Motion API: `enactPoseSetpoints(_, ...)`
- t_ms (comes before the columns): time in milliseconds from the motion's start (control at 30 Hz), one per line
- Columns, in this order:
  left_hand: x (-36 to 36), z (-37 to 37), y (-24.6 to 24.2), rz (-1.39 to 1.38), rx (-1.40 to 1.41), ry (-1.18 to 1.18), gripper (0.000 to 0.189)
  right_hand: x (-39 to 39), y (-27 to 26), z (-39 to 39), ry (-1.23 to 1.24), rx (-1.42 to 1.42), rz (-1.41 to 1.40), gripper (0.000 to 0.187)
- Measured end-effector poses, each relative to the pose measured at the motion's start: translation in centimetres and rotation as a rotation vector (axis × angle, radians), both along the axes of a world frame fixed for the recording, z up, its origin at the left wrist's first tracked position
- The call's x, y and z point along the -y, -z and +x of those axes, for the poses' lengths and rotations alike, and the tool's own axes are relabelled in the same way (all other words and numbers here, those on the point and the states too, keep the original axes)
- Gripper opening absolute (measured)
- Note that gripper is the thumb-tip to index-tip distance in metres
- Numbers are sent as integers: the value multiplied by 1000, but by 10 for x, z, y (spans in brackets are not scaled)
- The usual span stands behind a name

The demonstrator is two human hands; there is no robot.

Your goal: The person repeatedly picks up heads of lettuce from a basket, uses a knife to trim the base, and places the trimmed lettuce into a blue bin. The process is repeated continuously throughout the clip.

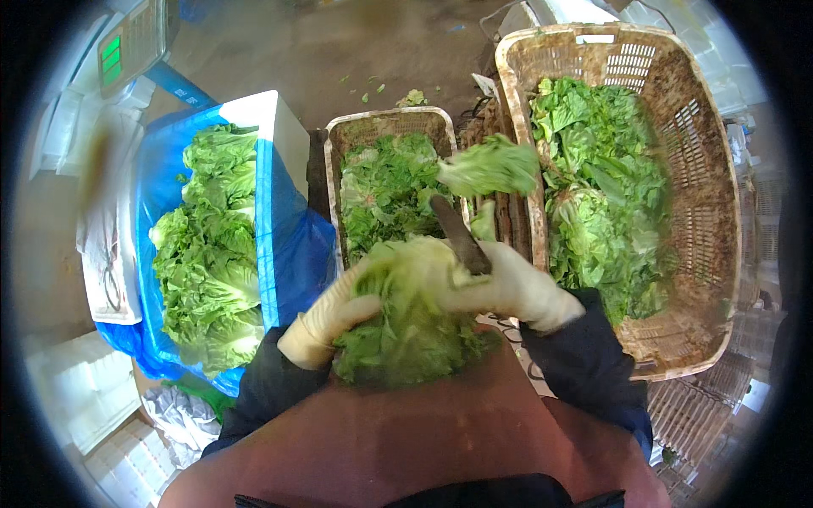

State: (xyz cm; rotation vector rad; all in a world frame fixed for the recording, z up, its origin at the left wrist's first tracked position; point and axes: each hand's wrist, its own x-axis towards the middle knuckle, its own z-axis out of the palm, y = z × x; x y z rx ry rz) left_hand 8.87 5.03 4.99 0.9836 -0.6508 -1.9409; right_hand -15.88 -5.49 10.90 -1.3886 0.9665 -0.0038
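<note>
Both my hands wear pale gloves. A head of leafy lettuce is held in front of my apron, blurred by motion. My left hand grips it from the left side. In my right hand is a knife with a dark, stained blade, pointing up and away from me; the fingers of that hand also touch the lettuce. Loose lettuce leaves hang in the air above the blade, between two crates. The small middle crate holds cut leaves just beyond my hands.
At left, a white foam box lined with blue plastic film holds several lettuce heads. A large dirty plastic crate with more lettuce stands at right. A scale display glows at upper left. Leaf scraps lie on the floor.
</note>
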Motion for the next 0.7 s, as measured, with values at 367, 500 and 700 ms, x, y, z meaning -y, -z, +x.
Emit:
enactPoseSetpoints(367, 7, 76, 47, -438, 1790, -540, 84, -28, 53, -21, 834, 183, 273, 17)
enactPoseSetpoints(500, 4, 8, 39, 462, -138, -443, 87, -29, 73, -28, 833, 320, 223, 20)
enactPoseSetpoints(700, -4, -9, 114, -322, -159, -227, 59, 15, 11, -41, 546, 225, 16, 80)
